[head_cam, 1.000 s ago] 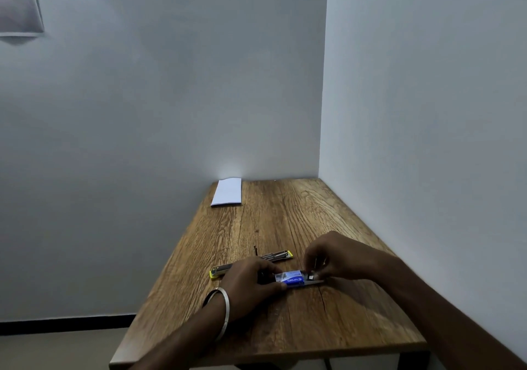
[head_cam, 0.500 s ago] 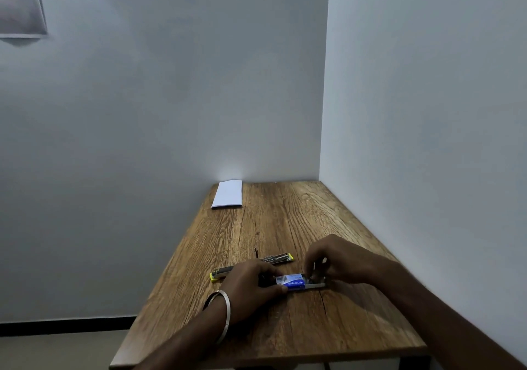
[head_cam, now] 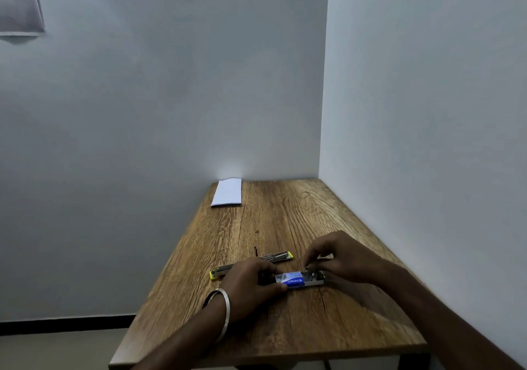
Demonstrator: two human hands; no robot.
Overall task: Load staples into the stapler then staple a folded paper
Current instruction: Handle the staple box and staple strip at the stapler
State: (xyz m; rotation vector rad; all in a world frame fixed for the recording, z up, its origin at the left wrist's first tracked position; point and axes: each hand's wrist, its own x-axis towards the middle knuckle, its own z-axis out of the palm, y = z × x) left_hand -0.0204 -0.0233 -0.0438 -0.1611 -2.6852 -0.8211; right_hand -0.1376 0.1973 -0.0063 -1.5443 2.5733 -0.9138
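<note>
A small blue and white staple box point(head_cam: 293, 280) lies in its open grey tray on the wooden table point(head_cam: 285, 329). My left hand point(head_cam: 251, 284) grips the box's left end. My right hand point(head_cam: 339, 258) hovers over the tray's right end, its fingertips pinched together on something small and pale; what it is I cannot tell. Behind my left hand lies the stapler point(head_cam: 253, 264), opened flat, dark metal with yellow ends. A folded white paper point(head_cam: 227, 192) rests at the table's far left corner by the wall.
The table stands in a corner, with a wall along its right side and another at its far end. Its left and near edges drop to the floor. A metal bangle point(head_cam: 225, 307) circles my left wrist.
My right hand has lifted a little above the tray's right end, with its fingertips drawn together. My left hand and the box have stayed put.
</note>
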